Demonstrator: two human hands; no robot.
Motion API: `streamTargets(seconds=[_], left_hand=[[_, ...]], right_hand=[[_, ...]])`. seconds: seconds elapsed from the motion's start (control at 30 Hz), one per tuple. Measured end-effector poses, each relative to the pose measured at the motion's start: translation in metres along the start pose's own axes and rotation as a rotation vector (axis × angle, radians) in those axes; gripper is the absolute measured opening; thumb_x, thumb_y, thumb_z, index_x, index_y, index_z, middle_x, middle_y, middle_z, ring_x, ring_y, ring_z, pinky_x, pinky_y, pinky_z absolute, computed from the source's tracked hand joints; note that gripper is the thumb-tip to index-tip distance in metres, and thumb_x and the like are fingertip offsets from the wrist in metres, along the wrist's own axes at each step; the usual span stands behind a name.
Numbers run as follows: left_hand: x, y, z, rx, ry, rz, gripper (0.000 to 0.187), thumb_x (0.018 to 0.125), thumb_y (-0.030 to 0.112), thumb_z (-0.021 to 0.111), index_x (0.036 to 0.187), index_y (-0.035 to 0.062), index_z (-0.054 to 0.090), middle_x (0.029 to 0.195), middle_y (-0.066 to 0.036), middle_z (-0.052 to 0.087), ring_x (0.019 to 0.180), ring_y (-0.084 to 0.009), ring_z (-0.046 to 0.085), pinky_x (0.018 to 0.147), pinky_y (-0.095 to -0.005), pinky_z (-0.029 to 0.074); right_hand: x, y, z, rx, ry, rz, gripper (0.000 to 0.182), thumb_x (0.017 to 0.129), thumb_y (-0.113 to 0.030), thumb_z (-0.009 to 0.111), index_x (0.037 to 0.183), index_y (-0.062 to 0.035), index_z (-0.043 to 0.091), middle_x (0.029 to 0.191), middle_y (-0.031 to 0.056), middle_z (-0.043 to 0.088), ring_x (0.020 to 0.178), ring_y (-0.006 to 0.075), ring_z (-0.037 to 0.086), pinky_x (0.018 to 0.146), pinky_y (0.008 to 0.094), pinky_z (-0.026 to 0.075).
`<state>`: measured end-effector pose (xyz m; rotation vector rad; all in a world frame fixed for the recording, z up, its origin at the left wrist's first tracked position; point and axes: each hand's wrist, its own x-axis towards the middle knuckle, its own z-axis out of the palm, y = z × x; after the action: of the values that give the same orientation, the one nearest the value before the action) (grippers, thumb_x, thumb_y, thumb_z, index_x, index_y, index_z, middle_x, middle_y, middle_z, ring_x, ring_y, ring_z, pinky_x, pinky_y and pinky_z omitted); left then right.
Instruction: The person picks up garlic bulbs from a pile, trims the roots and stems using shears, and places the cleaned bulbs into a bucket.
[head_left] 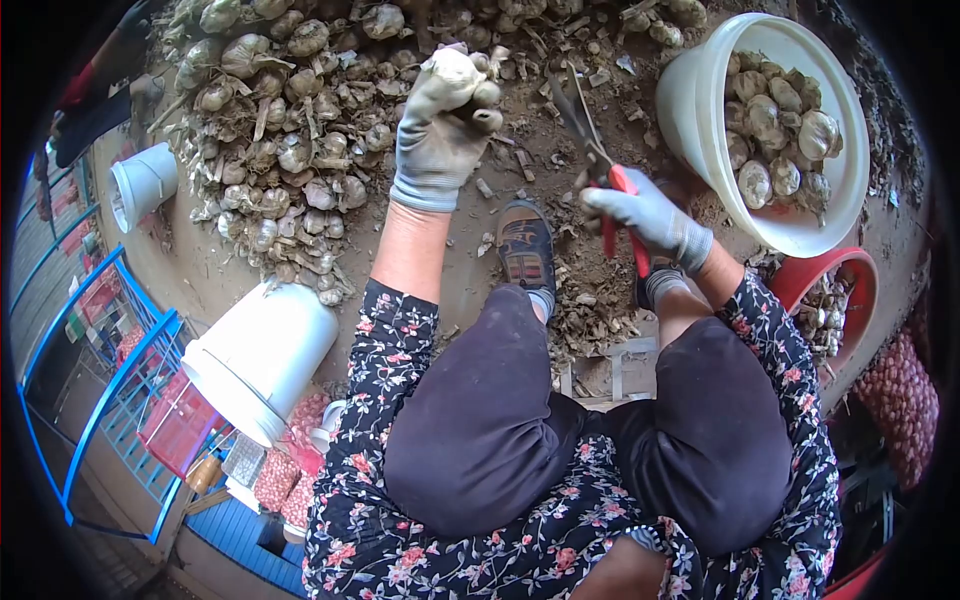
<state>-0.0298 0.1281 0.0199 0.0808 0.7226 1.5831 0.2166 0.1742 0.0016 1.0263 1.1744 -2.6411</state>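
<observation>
My left hand point(440, 140), in a grey-white work glove, is raised near the garlic heap with its fingers closed around a garlic bulb point(455, 72). A short piece of stalk sticks out to the right of the bulb. My gloved right hand point(650, 212) grips garden shears point(622, 182) by their red handles. Their long dark blades point(578, 118) point up and away and look slightly parted. A gap of ground lies between the blades and the bulb. Beyond and left of my left hand spreads a large heap of garlic point(290, 150) with dry stalks.
A white bucket point(690, 110) of garlic bulbs tilts at the right, above a red bucket point(860, 290) holding more garlic. White buckets point(265, 350) point(150, 185) lie at the left. Cut stalks point(590, 320) litter the ground around my shoes. Another person's arm point(100, 75) shows at upper left.
</observation>
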Motion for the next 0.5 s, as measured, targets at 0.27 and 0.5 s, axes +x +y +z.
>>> streamTargets(seconds=[0.27,0.5], left_hand=[[-0.009,-0.016,0.007,-0.291,0.130,-0.066,0.047,0.083,0.040,0.066,0.109,0.0020,0.055,0.092,-0.011,0.057,0.065,-0.0109,0.050,0.052,-0.0194,0.043],[-0.004,-0.032,0.030,0.015,0.389,-0.114,0.040,0.087,0.046,0.061,0.095,0.0077,0.058,0.077,-0.002,0.058,0.060,-0.0126,0.051,0.047,-0.0225,0.041]], right_hand=[[0.002,-0.025,0.017,-0.183,-0.020,-0.051,0.034,0.087,-0.031,0.063,0.110,-0.0069,0.053,0.079,-0.0014,0.052,0.061,0.0067,0.048,0.052,0.0231,0.043],[0.004,-0.017,0.007,-0.697,0.204,-0.217,0.044,0.088,-0.032,0.063,0.122,-0.0070,0.049,0.081,0.0001,0.053,0.066,0.0053,0.049,0.058,0.0235,0.044]])
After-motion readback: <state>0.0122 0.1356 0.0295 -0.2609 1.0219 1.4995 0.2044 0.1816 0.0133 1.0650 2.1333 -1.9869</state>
